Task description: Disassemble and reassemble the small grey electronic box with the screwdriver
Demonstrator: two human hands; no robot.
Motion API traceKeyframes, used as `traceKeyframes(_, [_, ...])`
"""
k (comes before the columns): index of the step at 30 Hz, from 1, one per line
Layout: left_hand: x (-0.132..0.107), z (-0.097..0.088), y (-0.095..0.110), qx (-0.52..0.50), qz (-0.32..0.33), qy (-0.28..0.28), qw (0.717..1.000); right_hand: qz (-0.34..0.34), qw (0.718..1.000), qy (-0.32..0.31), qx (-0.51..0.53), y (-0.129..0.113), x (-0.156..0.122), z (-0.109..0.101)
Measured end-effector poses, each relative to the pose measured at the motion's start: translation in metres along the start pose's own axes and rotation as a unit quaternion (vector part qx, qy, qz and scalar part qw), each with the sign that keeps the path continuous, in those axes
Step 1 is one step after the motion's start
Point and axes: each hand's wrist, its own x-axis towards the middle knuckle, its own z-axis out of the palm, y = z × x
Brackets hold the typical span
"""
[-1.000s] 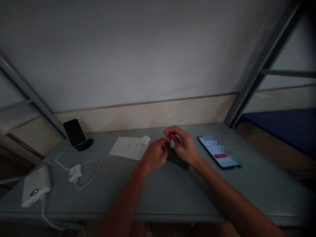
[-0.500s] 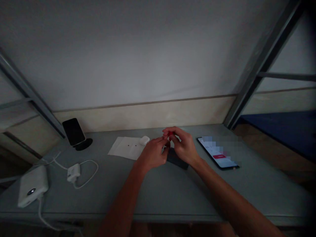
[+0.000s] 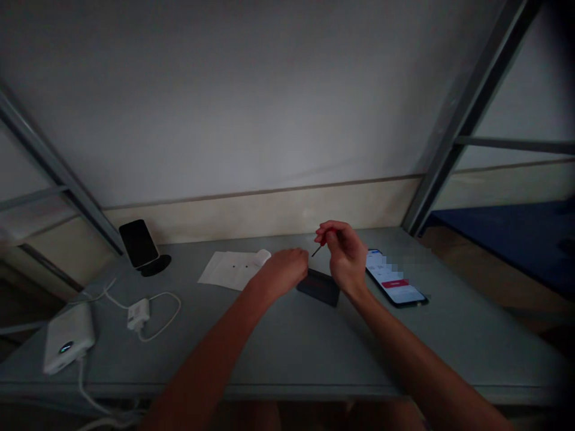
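My right hand (image 3: 348,254) is closed around the red handle of a small screwdriver (image 3: 330,234), whose thin dark shaft points down and to the left. Just left of its tip, my left hand (image 3: 290,270) has its fingers curled together; whatever they may hold is hidden. Below and between the hands lies a dark rectangular case (image 3: 320,288) on the table. A white sheet of paper (image 3: 221,269) with two small dark spots is left of my left hand, and a small white rounded object (image 3: 262,257) sits on its right edge, partly behind that hand.
A lit phone (image 3: 395,281) lies to the right on the grey table (image 3: 296,353). On the left are a dark-screened device on a stand (image 3: 138,242), a white adapter with a looped cable (image 3: 138,313) and a white power bank (image 3: 69,338). Metal posts (image 3: 442,137) rise at both sides.
My hands have come apart: the right hand has moved right with the screwdriver, baring its shaft. My left hand has turned, its fingers curled in. More of the dark case shows.
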Motion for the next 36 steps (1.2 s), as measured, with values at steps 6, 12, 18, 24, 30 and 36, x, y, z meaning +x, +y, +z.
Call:
traceKeyframes(6, [-0.017,-0.016,-0.008,-0.003,-0.021,0.028,0.999,-0.003,0.997,0.071,0.004,0.015,0.007,-0.01])
traceKeyframes(12, [-0.079,-0.029,-0.091,0.123,-0.193,0.005,0.974,-0.003,0.996,0.081,-0.026,0.028,0.011,-0.016])
traceKeyframes(18, [-0.113,-0.025,-0.126,0.105,-0.196,0.028,0.974,0.007,0.997,0.067,-0.029,0.03,0.011,-0.016])
traceKeyframes(24, [-0.078,-0.012,-0.03,0.062,-0.032,0.134,0.989,0.032,0.998,0.007,0.053,0.027,0.014,-0.021])
traceKeyframes(30, [-0.014,0.014,-0.005,-0.025,0.031,0.011,0.999,0.073,0.996,-0.014,0.059,0.045,0.02,-0.04])
traceKeyframes(36, [-0.001,0.035,-0.05,-0.121,-0.045,0.086,0.988,0.108,0.991,-0.01,0.081,0.051,0.024,-0.048])
